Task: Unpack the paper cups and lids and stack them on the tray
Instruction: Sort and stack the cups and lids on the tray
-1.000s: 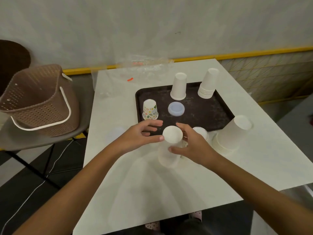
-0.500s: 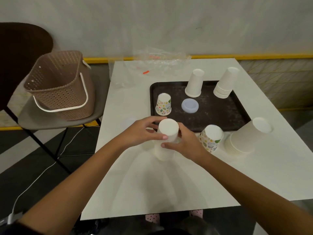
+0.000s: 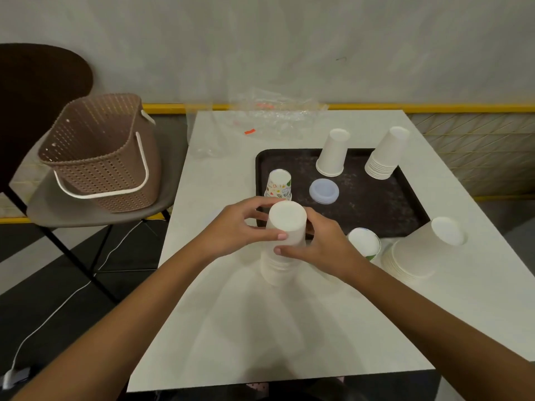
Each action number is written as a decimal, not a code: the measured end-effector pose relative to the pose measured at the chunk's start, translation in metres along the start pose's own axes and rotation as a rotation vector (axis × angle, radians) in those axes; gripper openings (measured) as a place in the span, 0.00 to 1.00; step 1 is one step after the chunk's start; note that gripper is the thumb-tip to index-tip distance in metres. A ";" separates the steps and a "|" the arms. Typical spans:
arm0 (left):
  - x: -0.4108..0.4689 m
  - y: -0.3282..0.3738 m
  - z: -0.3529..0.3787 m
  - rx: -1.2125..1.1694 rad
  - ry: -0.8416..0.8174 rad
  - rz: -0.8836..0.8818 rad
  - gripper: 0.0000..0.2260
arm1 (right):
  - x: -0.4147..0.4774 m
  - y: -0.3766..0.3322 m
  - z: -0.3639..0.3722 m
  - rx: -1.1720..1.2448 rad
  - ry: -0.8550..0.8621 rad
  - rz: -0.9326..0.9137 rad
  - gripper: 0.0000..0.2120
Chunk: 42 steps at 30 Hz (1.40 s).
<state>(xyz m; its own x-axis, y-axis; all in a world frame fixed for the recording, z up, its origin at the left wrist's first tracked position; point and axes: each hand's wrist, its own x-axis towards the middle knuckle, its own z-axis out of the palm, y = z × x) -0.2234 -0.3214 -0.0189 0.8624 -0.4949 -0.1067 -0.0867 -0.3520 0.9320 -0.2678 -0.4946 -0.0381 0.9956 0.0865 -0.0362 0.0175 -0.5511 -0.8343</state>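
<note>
Your left hand (image 3: 236, 227) and right hand (image 3: 325, 247) both grip the cup stack (image 3: 286, 219). It looks light and easily crushed, so hold its sides gently.

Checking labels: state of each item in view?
Held cup stack, upside down on table, gripped by left hand and right hand
Patterned cup, upside down on tray
Lids, flat on tray
Back middle cups, upside down on tray
Back right stack, upside down on tray
Big stack, upside down, off tray
Second patterned cup, off tray
Plastic bag, crumpled, empty
</note>
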 end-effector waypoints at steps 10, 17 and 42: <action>0.017 0.046 -0.028 0.068 0.008 0.093 0.19 | 0.012 -0.039 -0.034 0.057 0.017 -0.028 0.33; 0.055 0.077 -0.025 0.061 -0.017 0.160 0.18 | 0.030 -0.045 -0.072 0.012 0.099 -0.053 0.33; 0.280 0.145 0.134 0.070 0.124 0.224 0.28 | 0.134 0.098 -0.277 -0.017 0.288 -0.012 0.33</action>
<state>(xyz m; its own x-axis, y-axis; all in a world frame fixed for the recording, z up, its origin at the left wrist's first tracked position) -0.0611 -0.6174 0.0396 0.8721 -0.4668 0.1469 -0.3130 -0.3013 0.9007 -0.1072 -0.7669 0.0281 0.9804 -0.1448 0.1334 0.0285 -0.5657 -0.8241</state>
